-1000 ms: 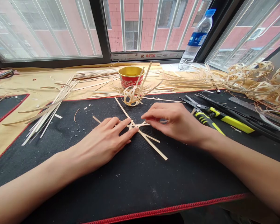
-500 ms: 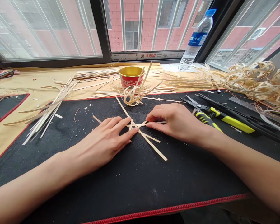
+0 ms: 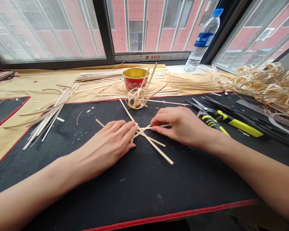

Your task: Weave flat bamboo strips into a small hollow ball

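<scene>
Black fabric mat with red stitched edging (image 3: 144, 189) spread wide, and the bare left hand (image 3: 113, 138) lies palm-down, fingers close together, over flat, pale wood-like strips (image 3: 159, 149) crossing mid-mat; the bare right hand (image 3: 170, 122) pinches one between thumb and fingertips.

Dark-framed window (image 3: 103, 32), pale bars (image 3: 144, 29) outside, pink wall (image 3: 153, 35) beyond, daylight

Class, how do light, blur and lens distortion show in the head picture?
Head view: against the daylight, the left window pane looks washed out. Head view: the bottle and window bars lean outward, probably wide-lens distortion. Head view: the left hand and right hand look fairly sharp.
</scene>
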`<state>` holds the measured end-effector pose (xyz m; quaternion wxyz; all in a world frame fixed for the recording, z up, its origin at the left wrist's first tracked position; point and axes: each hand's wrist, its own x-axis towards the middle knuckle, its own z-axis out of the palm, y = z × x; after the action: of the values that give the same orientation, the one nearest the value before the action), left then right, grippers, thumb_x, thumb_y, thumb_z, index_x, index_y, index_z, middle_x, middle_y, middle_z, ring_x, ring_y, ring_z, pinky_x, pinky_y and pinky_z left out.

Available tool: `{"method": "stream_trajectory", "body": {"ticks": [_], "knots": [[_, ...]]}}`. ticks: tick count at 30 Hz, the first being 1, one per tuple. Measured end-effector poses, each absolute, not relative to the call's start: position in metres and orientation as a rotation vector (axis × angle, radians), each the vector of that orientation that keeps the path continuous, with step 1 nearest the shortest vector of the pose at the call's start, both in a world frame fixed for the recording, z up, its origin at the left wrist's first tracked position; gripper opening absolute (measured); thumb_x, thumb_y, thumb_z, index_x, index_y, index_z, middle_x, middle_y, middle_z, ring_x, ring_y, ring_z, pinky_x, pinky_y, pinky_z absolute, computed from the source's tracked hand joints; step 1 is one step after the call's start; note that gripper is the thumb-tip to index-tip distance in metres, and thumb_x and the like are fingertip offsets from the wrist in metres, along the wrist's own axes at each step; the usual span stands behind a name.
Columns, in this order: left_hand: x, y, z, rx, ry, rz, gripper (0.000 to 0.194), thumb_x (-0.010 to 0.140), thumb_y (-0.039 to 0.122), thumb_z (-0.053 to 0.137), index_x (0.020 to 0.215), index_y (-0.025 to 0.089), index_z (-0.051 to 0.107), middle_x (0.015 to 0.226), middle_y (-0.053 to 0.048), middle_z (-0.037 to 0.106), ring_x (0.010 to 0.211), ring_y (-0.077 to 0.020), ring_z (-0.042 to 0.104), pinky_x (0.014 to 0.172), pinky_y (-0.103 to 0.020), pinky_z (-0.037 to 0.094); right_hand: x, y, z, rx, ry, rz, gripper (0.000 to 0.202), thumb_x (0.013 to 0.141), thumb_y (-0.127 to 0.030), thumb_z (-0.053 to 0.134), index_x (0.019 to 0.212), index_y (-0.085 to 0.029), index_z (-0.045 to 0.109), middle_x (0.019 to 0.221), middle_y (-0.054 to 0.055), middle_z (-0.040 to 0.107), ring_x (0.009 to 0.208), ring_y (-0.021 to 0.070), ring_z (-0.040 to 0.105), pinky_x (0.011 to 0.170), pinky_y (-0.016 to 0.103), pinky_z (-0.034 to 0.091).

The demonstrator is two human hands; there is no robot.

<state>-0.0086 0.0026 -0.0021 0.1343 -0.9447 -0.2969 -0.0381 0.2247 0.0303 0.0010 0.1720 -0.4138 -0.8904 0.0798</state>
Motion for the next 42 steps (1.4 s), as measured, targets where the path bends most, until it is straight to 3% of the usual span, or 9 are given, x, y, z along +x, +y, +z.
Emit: {"method": "stream_trajectory", "body": {"ticks": [7,21,34,42], "knots": [[-0.0097,0.0031,-0.0036,-2.74,-0.848,-0.099,0.038,0.097,0.027,0.035,0.122,0.009,0.057,0.132,-0.017,0.054,0.114,-0.0295,0.055,0.093,-0.045,0.049,0.2239,0.0297,0.0026,-1.185,-2.531,0.242,0.01,0.084,-0.02,0.063,0.085,-0.017,0.072,0.085,0.005,0.068,0.077,0.0165,0.062,0.07,0.027,0.043],[-0.0085,0.0025,-0.0015,-2.676,-0.852,-0.137,0.04,0.095,0.029,0.04,0.123,0.004,0.054,0.127,-0.018,0.057,0.114,-0.0316,0.053,0.092,-0.046,0.051,0.2243,0.0301,0.0005,-1.148,-2.528,0.226,0.011,0.085,-0.02,0.063,0.086,-0.017,0.074,0.084,0.005,0.068,0.077,0.0167,0.062,0.069,0.027,0.044],[-0.0094,0.0041,-0.0025,-2.765,-0.877,-0.142,0.037,0.096,0.03,0.035,0.113,0.008,0.059,0.115,-0.014,0.06,0.11,-0.0302,0.054,0.089,-0.046,0.053,0.2247,0.0301,-0.0009,-1.1,-2.526,0.224,0.014,0.086,-0.019,0.061,0.089,-0.018,0.075,0.085,0.006,0.068,0.075,0.0166,0.062,0.068,0.026,0.045],[-0.0083,0.0047,-0.0012,-2.727,-0.876,-0.222,0.035,0.093,0.03,0.045,0.116,0.004,0.053,0.112,-0.016,0.06,0.107,-0.0303,0.055,0.087,-0.044,0.053,0.2254,0.0298,-0.0022,-1.06,-2.54,0.176,0.015,0.087,-0.02,0.061,0.09,-0.019,0.075,0.087,0.006,0.068,0.075,0.0163,0.063,0.068,0.026,0.045]]}}
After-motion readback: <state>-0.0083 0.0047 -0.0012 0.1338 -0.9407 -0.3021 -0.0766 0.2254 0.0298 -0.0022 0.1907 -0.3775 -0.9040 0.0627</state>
